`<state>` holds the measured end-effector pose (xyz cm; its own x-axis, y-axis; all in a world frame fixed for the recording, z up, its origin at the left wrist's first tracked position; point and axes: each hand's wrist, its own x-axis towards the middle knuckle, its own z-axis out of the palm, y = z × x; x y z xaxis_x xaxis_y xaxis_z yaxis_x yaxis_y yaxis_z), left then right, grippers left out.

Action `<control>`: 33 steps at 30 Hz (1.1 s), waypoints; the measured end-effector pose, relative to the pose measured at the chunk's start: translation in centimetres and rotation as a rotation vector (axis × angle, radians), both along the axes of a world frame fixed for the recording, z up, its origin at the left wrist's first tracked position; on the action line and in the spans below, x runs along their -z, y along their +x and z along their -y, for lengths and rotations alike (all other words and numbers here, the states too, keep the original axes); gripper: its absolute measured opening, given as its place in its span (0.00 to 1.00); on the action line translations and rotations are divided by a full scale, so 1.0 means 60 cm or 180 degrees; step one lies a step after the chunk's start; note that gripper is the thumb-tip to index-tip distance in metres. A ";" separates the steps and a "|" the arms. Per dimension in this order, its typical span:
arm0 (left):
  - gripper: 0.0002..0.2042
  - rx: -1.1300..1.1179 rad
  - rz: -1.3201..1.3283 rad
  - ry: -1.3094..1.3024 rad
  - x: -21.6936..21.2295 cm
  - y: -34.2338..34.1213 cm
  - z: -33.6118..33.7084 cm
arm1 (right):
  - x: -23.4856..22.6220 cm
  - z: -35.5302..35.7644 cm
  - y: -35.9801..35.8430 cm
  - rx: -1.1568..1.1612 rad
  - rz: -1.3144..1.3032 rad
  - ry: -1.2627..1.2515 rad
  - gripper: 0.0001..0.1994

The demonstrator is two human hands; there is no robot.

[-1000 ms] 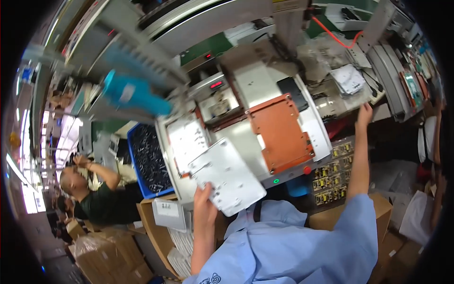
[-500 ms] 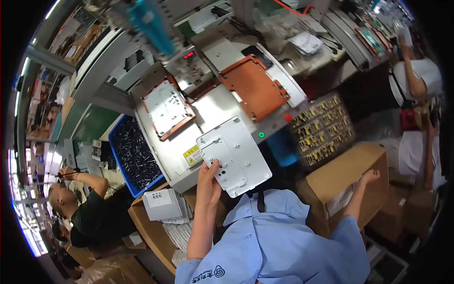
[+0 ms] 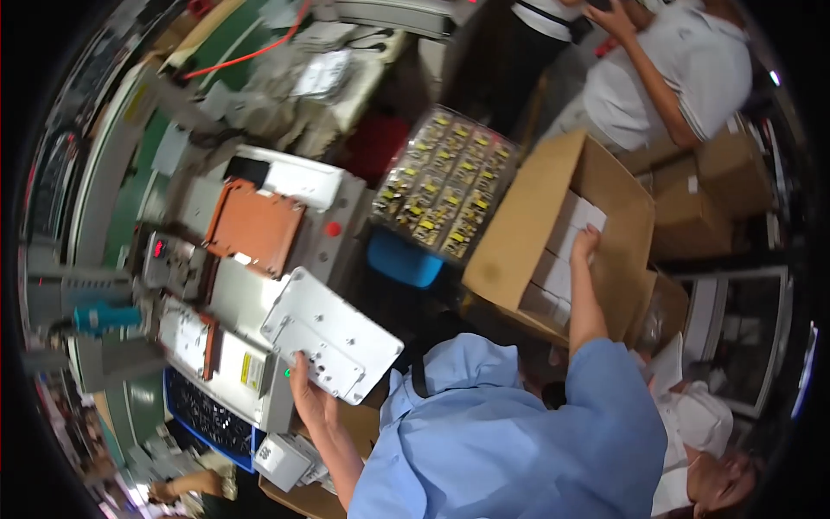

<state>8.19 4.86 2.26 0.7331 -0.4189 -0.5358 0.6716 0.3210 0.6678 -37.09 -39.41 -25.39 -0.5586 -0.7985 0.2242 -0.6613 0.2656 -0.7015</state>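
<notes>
My left hand [image 3: 316, 400] grips one edge of a flat white plastic housing cover [image 3: 333, 333], its thumb on the inner face, which shows small posts and a few dark holes. The cover is tilted in front of my body, beside the machine's near edge. Over on the right, my right hand [image 3: 586, 243] reaches into an open cardboard box [image 3: 510, 251] that holds white flat-sided pieces [image 3: 553, 272]. Its fingers are curled together against these pieces; whatever lies within them is too small to make out.
Left of me stands a bench machine with an orange fixture [image 3: 255, 227], a second fixture holding a white panel [image 3: 186, 337], and a red button [image 3: 332, 229]. A tray of small yellow-and-black parts [image 3: 445, 182] and a blue bin [image 3: 207, 415] flank it. Co-workers stand nearby.
My view has swung to the right. My right hand has gone from the box's outer side to inside it, among the white pieces. The left hand still holds the cover.
</notes>
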 end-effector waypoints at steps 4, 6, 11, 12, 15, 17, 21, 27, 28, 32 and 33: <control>0.15 -0.0060 -0.0272 -0.0109 0.006 -0.015 0.027 | -0.047 0.042 0.040 -0.0332 -0.0036 -0.0510 0.12; 0.14 -0.0205 -0.0207 -0.0081 0.015 -0.023 0.030 | -0.098 0.056 0.103 -0.0555 -0.0037 -0.0630 0.11; 0.19 -0.0426 -0.0063 -0.0069 -0.011 -0.043 0.041 | -0.207 0.090 0.360 -0.1991 0.1074 -0.0993 0.09; 0.19 -0.0486 -0.0061 -0.0102 -0.008 -0.045 0.032 | -0.240 0.085 0.430 -0.2439 0.0928 -0.1051 0.08; 0.19 -0.0723 -0.0059 -0.0154 -0.010 -0.058 0.005 | -0.348 0.048 0.644 -0.3762 0.1029 -0.1136 0.07; 0.19 -0.0991 -0.0055 -0.0008 -0.014 -0.067 -0.008 | -0.367 0.049 0.776 -0.4566 0.0879 -0.1559 0.08; 0.19 -0.1457 -0.0035 0.0049 -0.025 -0.095 -0.032 | -0.335 0.051 1.006 -0.5883 -0.0729 -0.0622 0.09; 0.21 -0.2055 0.0062 0.0296 -0.077 -0.139 -0.038 | -0.148 0.055 1.180 -0.6054 -0.2320 0.0582 0.12; 0.23 -0.2031 -0.0131 0.0674 -0.092 -0.143 -0.033 | -0.119 0.069 1.189 -0.6085 -0.2220 0.0538 0.12; 0.21 -0.2377 -0.0043 0.0167 -0.066 -0.151 -0.056 | -0.068 0.103 1.199 -0.6120 -0.2033 0.0634 0.12; 0.20 -0.2429 -0.0209 0.0098 -0.073 -0.158 -0.060 | -0.061 0.127 1.203 -0.6342 -0.2227 0.0355 0.12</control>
<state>-1.27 8.47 6.62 0.7794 0.2066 -0.5915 0.3097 0.6936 0.6503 35.10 -47.02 -21.71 0.9898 -0.0887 -0.1117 -0.1193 -0.9442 -0.3071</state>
